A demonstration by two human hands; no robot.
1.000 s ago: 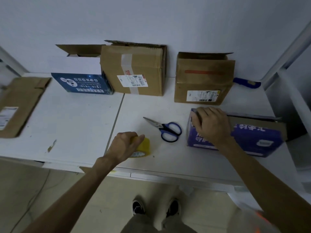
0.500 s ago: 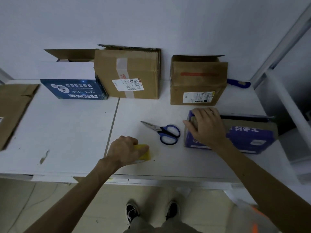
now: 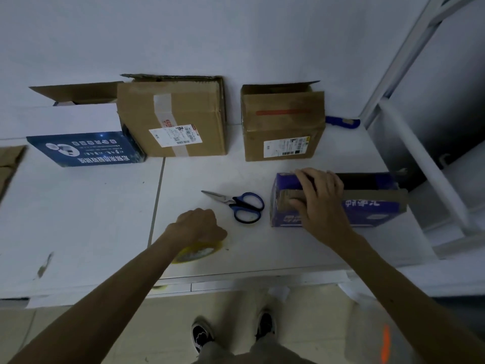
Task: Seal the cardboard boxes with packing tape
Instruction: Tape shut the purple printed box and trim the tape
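Setting: white surface (image 3: 78, 219) against a pale wall (image 3: 236, 35), dim light. Landmark for all positions: the blue-handled steel scissors (image 3: 237, 206), lying flat with the blades pointing left.

Behind the scissors, along the wall:
- brown corrugated cardboard box with a clear tape strip (image 3: 173, 119), behind and left, top flap raised
- brown cardboard box with a red stripe (image 3: 282, 122), behind and slightly right, top flap also raised
- blue-and-white printed carton (image 3: 84, 145), far left, open at the top

Task items:
- Yellow roll of packing tape (image 3: 196, 252), flat on the surface, near-left of the scissors and close to the front edge.
- Purple printed cardboard box (image 3: 367, 211), just right of the scissors. Its long axis runs left to right, away from them. The far top side shows a dark opening, so I judge it unsealed.

Grips:
- Left grip (image 3: 196, 227): fingers curled down over the tape roll, covering most of it. The roll has not been lifted.
- Right grip (image 3: 317, 203): clasps the purple box's left end, the end nearest the scissors. Fingers are hooked over the far top edge and the thumb is on the brown near flap.

Key relation: the tape lies left of the box and on the near side of the scissors, and the box seam runs rightward from the right grip. The left grip is nearer the roll. My judgement is that the tape must travel rightward across the scissors' near side to the held end, then along the long axis. The loose tape end is not visible.
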